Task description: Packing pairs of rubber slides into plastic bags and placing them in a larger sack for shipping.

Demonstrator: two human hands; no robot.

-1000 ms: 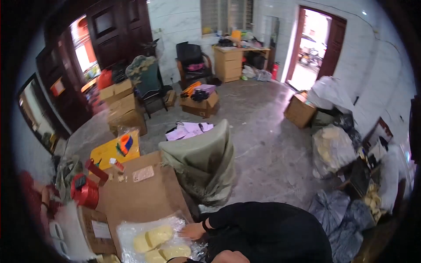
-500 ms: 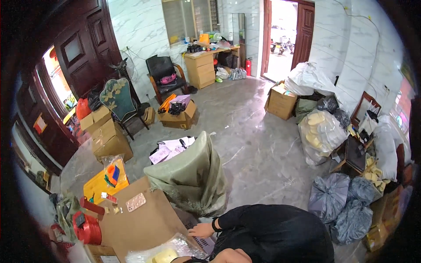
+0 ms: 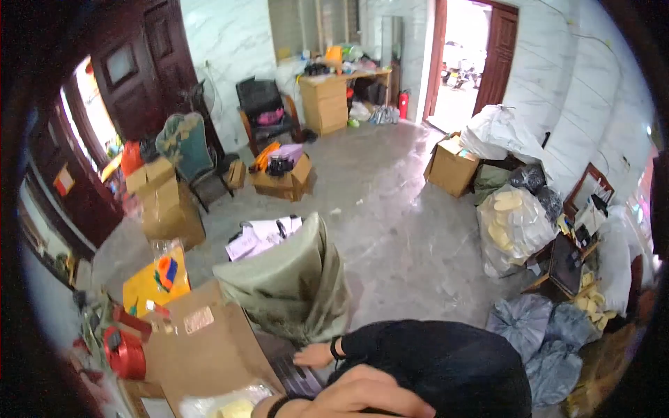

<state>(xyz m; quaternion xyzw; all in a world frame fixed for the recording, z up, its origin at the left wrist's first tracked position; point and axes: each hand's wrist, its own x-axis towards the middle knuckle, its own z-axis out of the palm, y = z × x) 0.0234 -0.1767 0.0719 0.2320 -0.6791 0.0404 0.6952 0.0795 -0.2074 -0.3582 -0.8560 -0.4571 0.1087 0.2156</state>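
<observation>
My right hand [image 3: 315, 356] reaches leftward from a black sleeve, a dark band at its wrist. Its fingers are stretched out and touch a flat purple printed piece [image 3: 301, 378] beside the cardboard surface [image 3: 209, 355]. Closer in, my left hand [image 3: 369, 392] comes from the lower edge and points right across the black clothing. The back of it shows; its fingertips are hidden or cut off, so what they hold, if anything, cannot be seen. Clear plastic wrap with something pale yellow [image 3: 237, 409] lies near the left wrist. A patterned phone [image 3: 198, 320] rests on the cardboard.
A green woven sack [image 3: 286, 285] stands ahead, lilac printed bags [image 3: 261, 235] behind it. Red twine [image 3: 125, 354] and a yellow board [image 3: 155, 287] are at left. Grey plastic bags [image 3: 519, 324] sit right. Farther off are an open carton [image 3: 282, 181] and chairs [image 3: 191, 153].
My left hand has come up farther into view, over the black clothing. My right hand stays at the purple piece and looks slightly shifted. The whole view has turned a little.
</observation>
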